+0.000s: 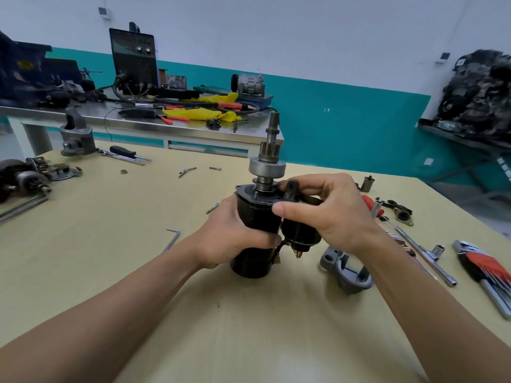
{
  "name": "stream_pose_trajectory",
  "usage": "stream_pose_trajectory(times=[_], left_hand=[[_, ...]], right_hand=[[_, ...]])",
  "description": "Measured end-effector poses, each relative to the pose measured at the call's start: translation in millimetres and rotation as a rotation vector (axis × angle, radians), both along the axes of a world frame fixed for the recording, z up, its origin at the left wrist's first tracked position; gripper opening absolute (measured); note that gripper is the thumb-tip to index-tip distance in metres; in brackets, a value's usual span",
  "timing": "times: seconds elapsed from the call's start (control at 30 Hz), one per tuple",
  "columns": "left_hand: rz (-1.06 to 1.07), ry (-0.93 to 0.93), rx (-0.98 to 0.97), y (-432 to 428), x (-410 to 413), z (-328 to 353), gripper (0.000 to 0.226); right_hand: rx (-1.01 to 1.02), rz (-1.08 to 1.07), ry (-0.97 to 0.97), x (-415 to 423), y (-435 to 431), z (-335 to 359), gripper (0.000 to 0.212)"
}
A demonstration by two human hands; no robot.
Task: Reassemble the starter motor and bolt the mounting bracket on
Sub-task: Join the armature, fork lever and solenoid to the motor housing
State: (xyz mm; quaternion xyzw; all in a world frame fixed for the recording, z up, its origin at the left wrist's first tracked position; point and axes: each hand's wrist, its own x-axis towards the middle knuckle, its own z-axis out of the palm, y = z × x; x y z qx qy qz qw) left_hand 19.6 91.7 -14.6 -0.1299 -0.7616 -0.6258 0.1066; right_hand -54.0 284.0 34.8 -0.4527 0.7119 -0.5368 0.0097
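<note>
A black starter motor body (253, 217) stands upright on the yellow table (249, 313), its shaft with pinion gear (269, 150) pointing up. My left hand (235, 236) grips the motor body from the left. My right hand (323, 208) is curled round the black solenoid (301, 233) on the motor's right side, fingers over its top by a small black lever. A grey cast mounting bracket (347, 270) lies on the table just right of the motor, apart from both hands.
Right of the bracket lie a socket wrench (423, 251), a red hex key set (481, 268), a small socket (367, 183) and a black fitting (401, 212). An L-shaped hex key (172, 239) and loose bolts lie left. Far left: another housing (77, 136), screwdrivers, disassembled parts. A steel bench stands behind.
</note>
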Motion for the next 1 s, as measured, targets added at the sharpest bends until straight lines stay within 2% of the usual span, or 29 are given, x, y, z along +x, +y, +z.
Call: stream_pose_trajectory(times=[0.3, 0.6, 0.77, 0.83, 0.93, 1.0], left_hand=[[-0.122, -0.027, 0.017, -3.2, 7.4, 5.2, 0.045], [-0.217, -0.061, 0.055, -8.1, 0.6, 3.9, 0.065], [-0.184, -0.058, 0.056, -7.5, -1.3, 2.4, 0.064], [-0.152, -0.063, 0.048, -5.5, -1.5, 1.1, 0.063], [-0.144, -0.056, 0.035, -2.1, -0.2, 1.6, 0.05], [-0.153, -0.052, 0.015, 0.3, 1.1, 2.7, 0.046]], right_hand=[[-0.004, 0.095, -0.026, -2.4, 5.7, 0.5, 0.037], [0.014, 0.124, -0.036, -8.3, 6.8, -0.9, 0.038], [0.083, 0.127, -0.06, -11.5, 7.1, 4.0, 0.04], [0.111, 0.105, -0.097, -12.4, 9.1, 12.1, 0.048], [0.134, 0.026, -0.137, -9.8, 3.6, 33.3, 0.073], [0.235, -0.025, -0.016, -4.0, -9.3, 46.0, 0.068]])
